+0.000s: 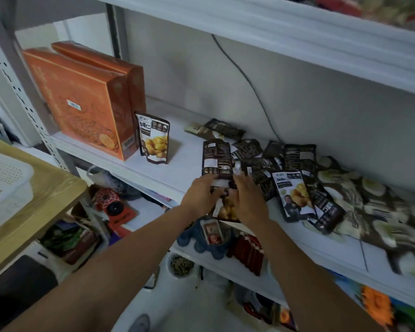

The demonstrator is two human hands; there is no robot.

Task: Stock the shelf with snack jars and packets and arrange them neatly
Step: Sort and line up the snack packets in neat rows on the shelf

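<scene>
White shelf [186, 154], grey wall [309, 99] behind, orange boxes [82, 104], messy packet pile [321, 188]; left hand [199, 197] and right hand [249, 202] both squeeze held packets [216, 156]

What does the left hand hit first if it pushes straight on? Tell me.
The left hand grips the upright dark snack packet, so that comes first. Beyond it, probably the flat packets lying near the back wall, though depth is unclear.

White shelf [177, 171]: two orange boxes [82, 104] upright at far left, one packet [153, 140] standing beside them; loose packet heap [297, 168] lying at right.
</scene>
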